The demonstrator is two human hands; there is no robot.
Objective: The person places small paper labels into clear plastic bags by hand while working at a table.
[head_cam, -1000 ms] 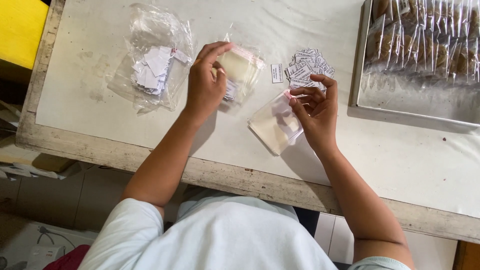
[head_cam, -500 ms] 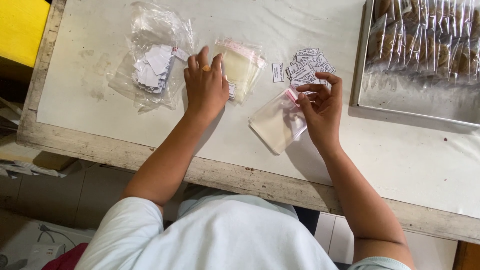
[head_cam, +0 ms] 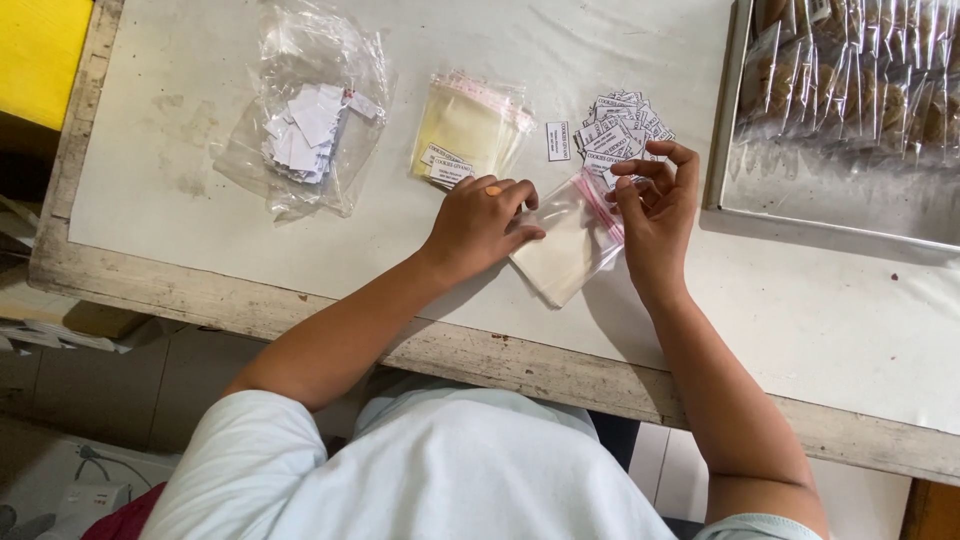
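My left hand (head_cam: 480,222) presses down on the near corner of a small clear zip bag (head_cam: 568,240) with a pink seal strip, lying on the white table (head_cam: 820,320). My right hand (head_cam: 655,205) pinches the bag's pink top edge with its fingertips. Just beyond the bag lies a pile of small printed paper labels (head_cam: 618,128), with one label (head_cam: 557,141) apart from it. A stack of empty zip bags (head_cam: 468,132) with labels on it lies behind my left hand.
A crumpled clear plastic bag holding white paper slips (head_cam: 305,135) sits at the left. A metal tray (head_cam: 722,150) with several packed cookie bags (head_cam: 860,80) stands at the right. The worn wooden table edge (head_cam: 500,350) runs in front of me.
My left hand left the stack of empty bags and moved right and toward me onto the bag that my right hand holds. The right hand stayed in place.
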